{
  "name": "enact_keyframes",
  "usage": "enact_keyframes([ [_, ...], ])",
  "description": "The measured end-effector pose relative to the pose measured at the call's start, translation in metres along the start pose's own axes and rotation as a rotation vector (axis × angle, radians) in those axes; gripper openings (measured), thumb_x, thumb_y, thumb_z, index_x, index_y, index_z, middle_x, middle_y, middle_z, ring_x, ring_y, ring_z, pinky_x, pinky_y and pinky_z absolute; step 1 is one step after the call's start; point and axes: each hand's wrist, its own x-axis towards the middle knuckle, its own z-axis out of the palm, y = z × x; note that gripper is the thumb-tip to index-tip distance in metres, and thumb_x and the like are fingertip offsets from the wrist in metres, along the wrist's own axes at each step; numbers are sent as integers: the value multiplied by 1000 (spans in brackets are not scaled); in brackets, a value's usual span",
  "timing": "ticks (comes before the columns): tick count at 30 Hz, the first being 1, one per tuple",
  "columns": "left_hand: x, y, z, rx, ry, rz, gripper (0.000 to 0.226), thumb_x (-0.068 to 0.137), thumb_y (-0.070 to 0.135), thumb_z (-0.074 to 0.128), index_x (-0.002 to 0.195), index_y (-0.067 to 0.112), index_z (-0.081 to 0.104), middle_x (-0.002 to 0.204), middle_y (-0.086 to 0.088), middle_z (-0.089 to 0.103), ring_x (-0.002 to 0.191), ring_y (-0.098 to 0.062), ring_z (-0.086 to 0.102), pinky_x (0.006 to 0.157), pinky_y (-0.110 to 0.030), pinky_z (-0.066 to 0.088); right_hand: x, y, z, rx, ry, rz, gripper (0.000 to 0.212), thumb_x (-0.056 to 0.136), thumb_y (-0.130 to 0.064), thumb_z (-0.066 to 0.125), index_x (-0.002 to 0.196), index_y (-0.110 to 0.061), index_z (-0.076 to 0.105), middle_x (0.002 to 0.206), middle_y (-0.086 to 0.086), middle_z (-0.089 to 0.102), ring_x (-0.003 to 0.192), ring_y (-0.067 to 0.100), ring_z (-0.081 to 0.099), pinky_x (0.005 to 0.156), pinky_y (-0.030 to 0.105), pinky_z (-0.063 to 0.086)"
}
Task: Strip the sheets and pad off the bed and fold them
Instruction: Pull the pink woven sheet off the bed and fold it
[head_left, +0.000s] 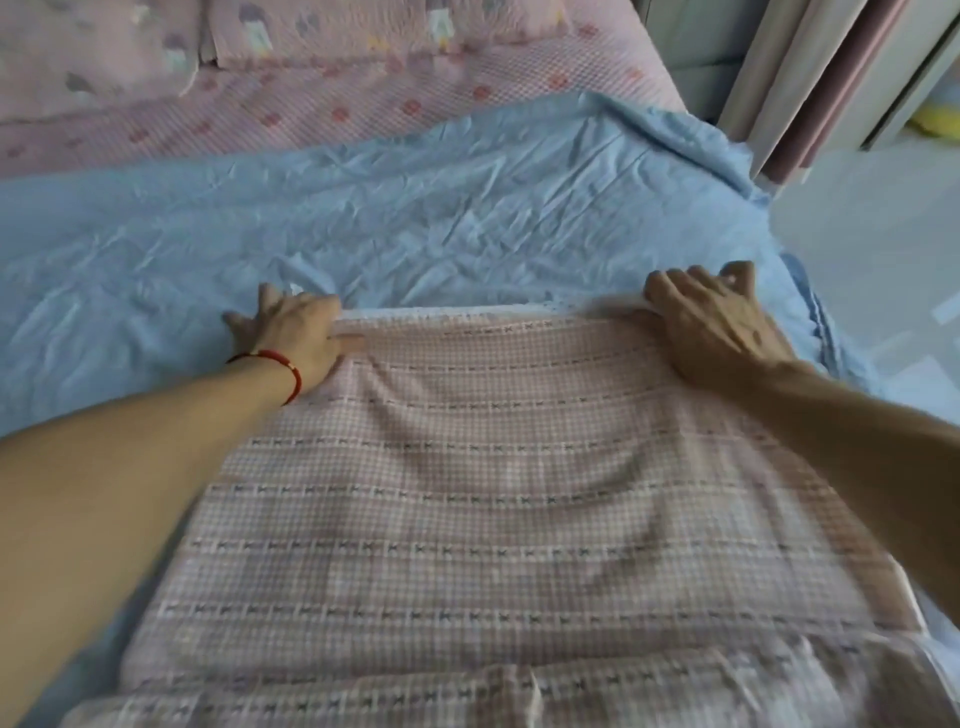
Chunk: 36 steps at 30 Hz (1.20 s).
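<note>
- The folded sheet (493, 493) gripped at its far corners by both hands is pink-and-white gingham, crossed by rows of small dark bow-like marks on paler bands.
- Its far edge (457, 313), running between the two grips, shows white with tiny specks.
- The wrinkled sheet (363, 208) beyond and beside the grips is plain pale blue.
- The bracelet (283, 366) on the wrist just behind the left hand (296, 332) is red cord.
- The quilt (322, 98) well beyond the grips is pink checked seersucker with red flower-like spots.
- The pillows (332, 26) farther still are pink with grey, white and yellow motifs, too blurred to tell.
- The curtain (826, 88) beyond the right hand (711, 322) has dusty pink and pale grey folds.
</note>
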Motion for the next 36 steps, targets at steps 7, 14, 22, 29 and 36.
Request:
enact_keyframes([
  [7,25,-6,15,22,-49,-194,21,90,31,56,111,30,52,120,-14,57,124,-37,31,102,-74,26,37,-7,26,66,-214,271,50,99,-66,38,105,-17,49,107,18,66,108,39,57,92,52,39],
  [14,32,13,71,175,226,-228,52,94,7,29,143,24,32,148,-24,27,139,-45,21,100,-87,11,33,-3,65,17,-20,222,45,102,-57,37,105,-13,48,109,15,62,107,38,54,93,53,39],
  [22,-64,26,26,263,117,-69,61,101,18,32,159,23,11,165,-16,9,150,-41,4,112,-76,11,-5,-24,26,70,-284,253,57,108,-45,22,160,-24,14,162,9,28,147,36,26,120,57,15],
  [29,-250,-61,-22,-555,-52,-35,55,89,57,57,123,15,61,120,-12,66,114,-30,59,102,-39,44,-184,-14,-135,507,-379,352,77,86,-81,27,128,-29,64,125,-3,69,106,25,66,90,36,45],
  [36,-346,-88,-15,-856,-293,-254,35,83,27,81,113,36,64,117,2,69,88,7,67,76,-3,48,-261,-32,-167,804,-635,700,71,59,-73,80,106,-22,66,91,-4,74,88,22,72,75,36,55],
])
